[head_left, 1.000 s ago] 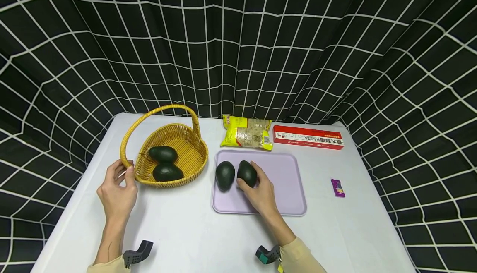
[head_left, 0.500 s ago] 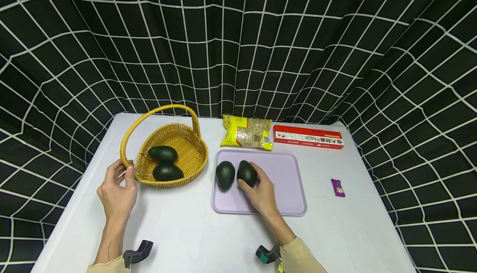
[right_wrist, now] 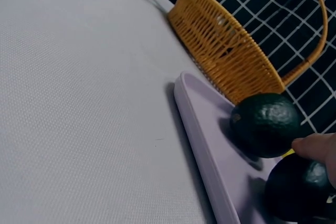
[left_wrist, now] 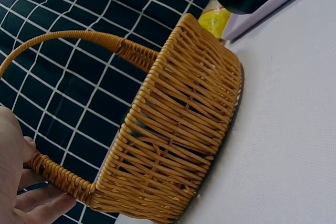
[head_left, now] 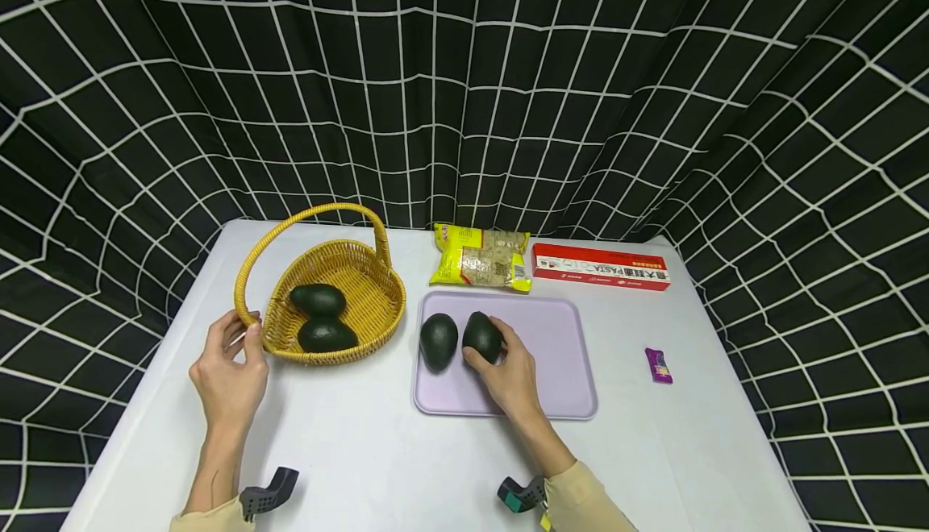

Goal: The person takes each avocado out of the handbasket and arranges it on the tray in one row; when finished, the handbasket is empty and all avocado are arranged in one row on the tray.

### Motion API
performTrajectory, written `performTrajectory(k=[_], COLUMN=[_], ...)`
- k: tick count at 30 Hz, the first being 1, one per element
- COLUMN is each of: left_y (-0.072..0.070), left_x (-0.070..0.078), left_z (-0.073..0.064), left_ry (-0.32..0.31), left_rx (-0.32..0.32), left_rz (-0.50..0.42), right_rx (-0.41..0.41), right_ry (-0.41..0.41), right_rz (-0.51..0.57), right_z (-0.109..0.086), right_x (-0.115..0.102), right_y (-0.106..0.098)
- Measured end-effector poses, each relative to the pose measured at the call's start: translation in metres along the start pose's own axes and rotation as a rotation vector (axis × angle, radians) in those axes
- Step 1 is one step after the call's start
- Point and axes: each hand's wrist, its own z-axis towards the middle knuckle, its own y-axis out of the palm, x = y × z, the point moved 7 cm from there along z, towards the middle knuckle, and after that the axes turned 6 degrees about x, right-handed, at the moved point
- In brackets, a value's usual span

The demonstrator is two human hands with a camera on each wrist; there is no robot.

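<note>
My left hand grips the foot of the handle of a yellow wicker basket, thumb on one side and fingers on the other. Two dark green avocados lie side by side inside the basket. On the lilac tray, my right hand holds an avocado between thumb and fingers. Another avocado lies on the tray just left of it. In the right wrist view the thumb shows over the held avocado; the other fingers are out of sight there.
Behind the tray lies a yellow plastic food bag, with a red pasta box to its right. A small purple wrapped snack sits right of the tray. Black-and-white grid curtain surrounds the white table.
</note>
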Motion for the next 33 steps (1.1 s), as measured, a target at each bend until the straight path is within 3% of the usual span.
performTrajectory(k=[10, 15, 21, 29, 33], left_y=[0.000, 0.000, 0.000, 0.000, 0.000], left_x=[-0.001, -0.001, -0.001, -0.001, -0.001], left_z=[0.000, 0.000, 0.000, 0.000, 0.000], left_ry=[0.005, 0.004, 0.009, 0.018, 0.015], left_rx=[0.000, 0.000, -0.001, 0.005, 0.003], left_rz=[0.006, 0.004, 0.013, 0.013, 0.007], right_rx=[-0.012, 0.023, 0.054, -0.033, -0.120], right_ry=[0.016, 0.021, 0.018, -0.077, -0.106], right_rz=[0.000, 0.009, 0.133, 0.221, 0.277], right_z=[0.002, 0.005, 0.010, 0.022, 0.026], right_x=[-0.003, -0.007, -0.021, -0.059, -0.080], right_y=[-0.002, -0.006, -0.010, 0.004, 0.018])
